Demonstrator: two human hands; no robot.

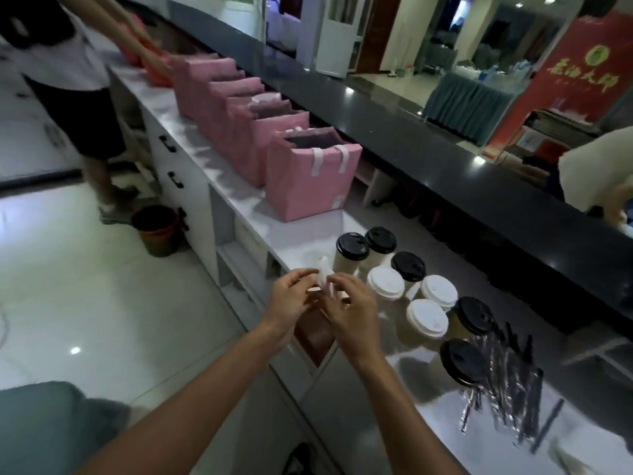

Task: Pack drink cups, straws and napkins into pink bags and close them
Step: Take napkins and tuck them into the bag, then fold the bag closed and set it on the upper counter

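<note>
My left hand (291, 299) and my right hand (349, 306) meet over the counter's front edge, and both pinch a white napkin (323, 274) above a brown napkin box (315, 334). Several lidded drink cups (387, 282), some with black lids and some with white, stand just right of my hands. A heap of wrapped straws (507, 382) lies further right. The nearest pink bag (311, 180) stands open beyond the cups, at the head of a row of several more pink bags (212, 94).
A raised black counter (445, 159) runs along the far side. Another person (68, 63) stands at the far end of the row and handles an orange bag. A bin (157, 231) sits on the floor by the cabinet drawers. A second person's sleeve (596, 169) shows at the right.
</note>
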